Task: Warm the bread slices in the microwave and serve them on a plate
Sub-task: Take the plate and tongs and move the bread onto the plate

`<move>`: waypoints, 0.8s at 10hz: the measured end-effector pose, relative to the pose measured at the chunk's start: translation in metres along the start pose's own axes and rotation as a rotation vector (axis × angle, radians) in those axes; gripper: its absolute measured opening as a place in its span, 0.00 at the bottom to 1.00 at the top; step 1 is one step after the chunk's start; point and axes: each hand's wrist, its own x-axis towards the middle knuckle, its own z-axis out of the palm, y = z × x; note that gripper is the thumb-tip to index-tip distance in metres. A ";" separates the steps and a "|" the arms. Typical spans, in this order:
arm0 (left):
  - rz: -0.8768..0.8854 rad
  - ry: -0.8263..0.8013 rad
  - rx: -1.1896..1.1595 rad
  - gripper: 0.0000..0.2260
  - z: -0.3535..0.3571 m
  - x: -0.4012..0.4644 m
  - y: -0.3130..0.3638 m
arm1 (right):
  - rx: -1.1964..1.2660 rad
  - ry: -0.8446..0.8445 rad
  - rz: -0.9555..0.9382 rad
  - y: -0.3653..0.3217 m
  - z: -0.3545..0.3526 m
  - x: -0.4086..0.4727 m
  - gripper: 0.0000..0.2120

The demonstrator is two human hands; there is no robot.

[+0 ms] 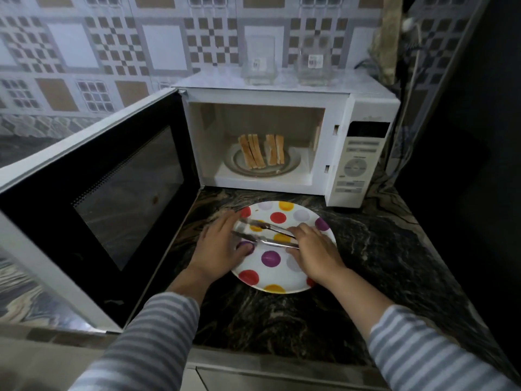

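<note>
Several bread slices (260,153) stand on edge on the glass turntable (293,165) inside the white microwave (363,108), whose door (112,193) hangs wide open to the left. On the counter in front lies a white plate with coloured dots (277,273). Metal tongs (263,234) lie across the plate. My right hand (314,253) grips the tongs at their right end. My left hand (218,246) holds the plate's left rim, thumb on top of it, fingers near the tong tips.
A dark marbled counter (366,263) carries the microwave and plate. Two clear glass jars (259,62) (314,63) stand on top of the microwave. A cable (414,60) hangs down at the right by a dark wall. The open door blocks the left side.
</note>
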 end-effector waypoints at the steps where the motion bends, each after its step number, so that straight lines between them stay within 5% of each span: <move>1: -0.048 -0.021 -0.075 0.40 0.001 -0.014 -0.016 | 0.027 0.042 0.060 0.004 -0.016 0.009 0.22; 5: -0.058 -0.032 0.125 0.41 0.004 -0.022 -0.019 | 0.072 0.152 0.290 -0.040 -0.061 0.113 0.24; 7: -0.064 -0.014 0.127 0.38 0.006 -0.017 -0.023 | 0.122 0.149 0.487 -0.060 -0.043 0.178 0.16; 8: -0.068 -0.012 0.134 0.35 0.005 -0.017 -0.022 | 0.152 0.103 0.435 -0.062 -0.038 0.200 0.15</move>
